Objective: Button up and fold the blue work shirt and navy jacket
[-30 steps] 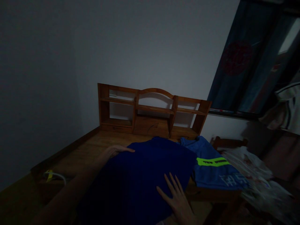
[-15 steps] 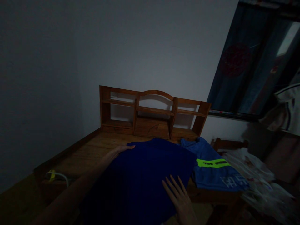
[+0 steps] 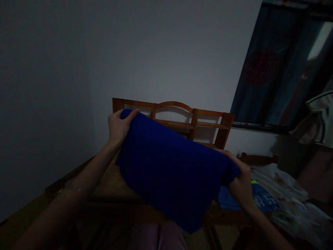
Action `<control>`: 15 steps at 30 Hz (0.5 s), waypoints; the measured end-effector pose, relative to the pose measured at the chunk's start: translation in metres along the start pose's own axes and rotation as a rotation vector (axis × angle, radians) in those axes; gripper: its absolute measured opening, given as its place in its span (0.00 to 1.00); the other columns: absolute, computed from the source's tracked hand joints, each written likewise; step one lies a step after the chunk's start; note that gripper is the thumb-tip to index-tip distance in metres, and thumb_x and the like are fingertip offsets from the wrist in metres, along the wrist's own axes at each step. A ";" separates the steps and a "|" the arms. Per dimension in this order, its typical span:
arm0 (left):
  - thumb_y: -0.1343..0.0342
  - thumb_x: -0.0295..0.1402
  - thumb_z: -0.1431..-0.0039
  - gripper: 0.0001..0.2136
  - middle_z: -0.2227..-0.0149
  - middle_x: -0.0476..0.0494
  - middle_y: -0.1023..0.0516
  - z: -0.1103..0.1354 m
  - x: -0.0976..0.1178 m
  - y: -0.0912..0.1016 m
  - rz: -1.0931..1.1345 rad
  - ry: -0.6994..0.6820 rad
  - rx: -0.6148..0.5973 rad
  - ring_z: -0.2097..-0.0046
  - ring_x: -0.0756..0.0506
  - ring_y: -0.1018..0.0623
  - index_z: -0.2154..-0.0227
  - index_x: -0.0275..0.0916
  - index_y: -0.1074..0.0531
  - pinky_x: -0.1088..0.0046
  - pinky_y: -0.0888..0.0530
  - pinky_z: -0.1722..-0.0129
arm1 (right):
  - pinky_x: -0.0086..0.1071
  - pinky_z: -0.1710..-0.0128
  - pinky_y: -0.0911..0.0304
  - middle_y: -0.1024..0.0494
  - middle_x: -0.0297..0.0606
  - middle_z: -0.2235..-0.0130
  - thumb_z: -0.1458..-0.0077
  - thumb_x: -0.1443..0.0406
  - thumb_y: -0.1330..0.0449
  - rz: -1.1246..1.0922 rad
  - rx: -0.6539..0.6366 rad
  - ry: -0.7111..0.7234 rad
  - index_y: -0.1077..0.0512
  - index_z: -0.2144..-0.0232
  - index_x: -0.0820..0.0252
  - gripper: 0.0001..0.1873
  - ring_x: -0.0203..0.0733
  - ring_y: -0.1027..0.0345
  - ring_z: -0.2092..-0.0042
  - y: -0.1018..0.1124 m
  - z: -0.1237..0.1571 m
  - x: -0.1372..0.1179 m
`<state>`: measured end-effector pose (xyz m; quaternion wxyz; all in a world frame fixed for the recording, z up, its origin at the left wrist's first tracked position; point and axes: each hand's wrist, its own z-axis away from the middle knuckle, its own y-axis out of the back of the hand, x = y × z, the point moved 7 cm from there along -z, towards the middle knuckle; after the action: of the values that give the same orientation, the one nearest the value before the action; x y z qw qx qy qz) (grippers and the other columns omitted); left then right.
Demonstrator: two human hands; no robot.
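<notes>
A dark blue folded garment (image 3: 169, 170) hangs in the air over the wooden desk (image 3: 109, 180), held by both my hands. My left hand (image 3: 119, 126) is closed on its upper left corner, high in front of the shelf unit. My right hand (image 3: 240, 182) is closed on its lower right corner, just above a lighter blue garment (image 3: 260, 201) that lies at the desk's right end. The held cloth slopes down from left to right and hides much of the desk top.
A low wooden shelf unit (image 3: 208, 121) stands at the back of the desk against the white wall. To the right are a dark curtain (image 3: 270, 69), a wooden chair back (image 3: 257, 159) and pale cloth (image 3: 283, 198) piled over it. The room is dim.
Both hands lay flat on the dark blue garment on the desk. They have since closed on its corners and lifted it off the desk, the left hand higher.
</notes>
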<state>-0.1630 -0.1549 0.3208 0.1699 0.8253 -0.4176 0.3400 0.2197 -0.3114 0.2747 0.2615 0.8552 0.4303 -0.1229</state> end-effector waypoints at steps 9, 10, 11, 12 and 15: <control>0.46 0.51 0.48 0.24 0.61 0.38 0.27 -0.051 -0.037 -0.061 -0.448 -0.211 -0.156 0.58 0.41 0.27 0.61 0.33 0.33 0.66 0.32 0.56 | 0.29 0.65 0.35 0.24 0.35 0.68 0.51 0.63 0.44 -0.350 -0.154 -0.372 0.28 0.61 0.64 0.15 0.38 0.30 0.66 -0.058 -0.035 0.087; 0.48 0.49 0.46 0.23 0.59 0.36 0.27 -0.039 -0.057 -0.075 -0.496 -0.188 -0.225 0.56 0.40 0.28 0.58 0.33 0.35 0.66 0.33 0.55 | 0.29 0.65 0.35 0.24 0.35 0.68 0.52 0.63 0.44 -0.362 -0.175 -0.431 0.28 0.62 0.65 0.15 0.37 0.30 0.67 -0.076 -0.029 0.114; 0.49 0.45 0.44 0.22 0.57 0.33 0.28 -0.024 -0.077 -0.086 -0.548 -0.158 -0.301 0.54 0.39 0.28 0.55 0.31 0.37 0.65 0.33 0.54 | 0.29 0.67 0.35 0.24 0.36 0.69 0.52 0.62 0.46 -0.341 -0.222 -0.508 0.28 0.64 0.67 0.15 0.37 0.30 0.68 -0.093 -0.018 0.141; 0.50 0.41 0.42 0.20 0.55 0.30 0.29 -0.007 -0.098 -0.096 -0.601 -0.126 -0.385 0.52 0.38 0.29 0.53 0.30 0.38 0.65 0.34 0.53 | 0.29 0.68 0.35 0.24 0.35 0.71 0.52 0.62 0.46 -0.293 -0.261 -0.611 0.28 0.64 0.67 0.15 0.36 0.31 0.70 -0.107 -0.003 0.169; 0.53 0.29 0.43 0.16 0.54 0.26 0.30 0.041 -0.144 -0.105 -0.678 -0.059 -0.540 0.49 0.37 0.30 0.53 0.27 0.38 0.64 0.35 0.50 | 0.33 0.66 0.34 0.24 0.36 0.72 0.61 0.65 0.40 -0.174 -0.292 -0.755 0.30 0.62 0.67 0.20 0.40 0.29 0.69 -0.121 0.045 0.230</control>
<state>-0.1214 -0.0333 0.1905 0.4696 0.8511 -0.2017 0.1201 0.2614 -0.1221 0.0953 0.5080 0.6644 0.3880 -0.3872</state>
